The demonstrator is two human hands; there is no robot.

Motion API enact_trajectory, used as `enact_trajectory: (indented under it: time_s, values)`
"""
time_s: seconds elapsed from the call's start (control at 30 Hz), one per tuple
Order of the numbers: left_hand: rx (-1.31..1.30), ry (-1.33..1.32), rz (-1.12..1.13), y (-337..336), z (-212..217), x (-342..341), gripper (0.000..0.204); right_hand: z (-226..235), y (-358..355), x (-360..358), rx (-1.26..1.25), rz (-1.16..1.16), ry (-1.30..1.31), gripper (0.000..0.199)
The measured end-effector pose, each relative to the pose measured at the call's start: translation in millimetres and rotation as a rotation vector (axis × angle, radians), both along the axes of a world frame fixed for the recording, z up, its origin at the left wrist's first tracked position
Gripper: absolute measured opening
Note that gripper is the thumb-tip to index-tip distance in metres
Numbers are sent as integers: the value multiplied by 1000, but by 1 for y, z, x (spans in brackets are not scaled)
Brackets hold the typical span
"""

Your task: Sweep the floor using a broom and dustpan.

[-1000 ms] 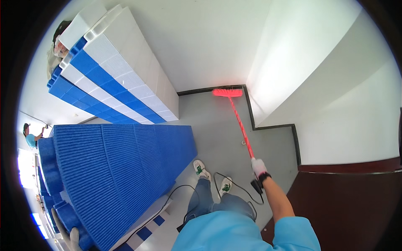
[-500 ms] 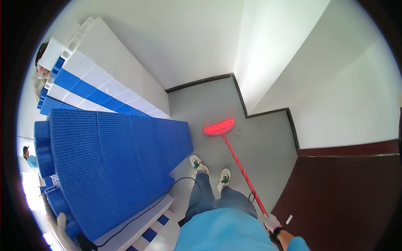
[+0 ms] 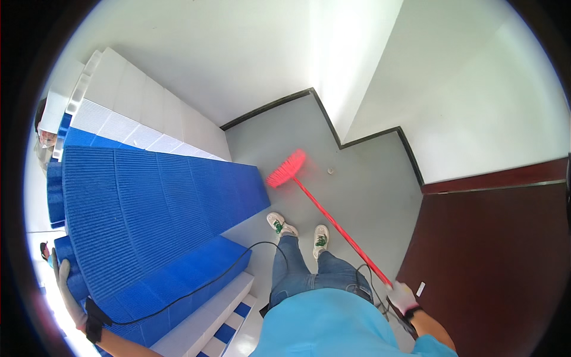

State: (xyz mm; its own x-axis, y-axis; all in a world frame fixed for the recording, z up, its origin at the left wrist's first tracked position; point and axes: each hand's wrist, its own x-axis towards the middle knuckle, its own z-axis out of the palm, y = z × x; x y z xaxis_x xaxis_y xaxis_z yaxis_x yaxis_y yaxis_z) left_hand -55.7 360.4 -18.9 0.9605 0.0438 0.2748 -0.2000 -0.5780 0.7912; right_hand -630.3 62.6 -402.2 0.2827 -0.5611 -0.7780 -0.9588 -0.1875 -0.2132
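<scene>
Red broom [image 3: 333, 223]: right hand [image 3: 402, 297] is wrapping closed round its handle end, bristles angling onto grey floor [image 3: 369, 190] ahead of the shoes for sweeping. Left hand [image 3: 66, 291], fingers spread, is bracing the blue pallet stack [image 3: 143, 220] left of the broom.

My R hand [image 3: 402, 297], gloved, fist closed round top end of the red broom [image 3: 321, 208], arm low by my hip. L hand [image 3: 66, 291], gloved, fingers spread flat, arm out wide from broom.
</scene>
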Motion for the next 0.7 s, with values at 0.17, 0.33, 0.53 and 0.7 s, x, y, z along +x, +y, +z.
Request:
enact_trajectory:
  time_s: [0.17,0.33,0.53,0.7]
  values:
    - [24,72,-4,-9,5,23,80,-31,-29,44,16,15,161,45]
    - [20,150,-19,-15,13,41,81,3,-14,-62,-22,-32,216,42]
    - [80,181,-77,-26,12,68,77,67,52,-187,-118,-99,437,41]
    - [116,190,-127,-36,13,87,74,92,95,-217,-55,-304,486,47]
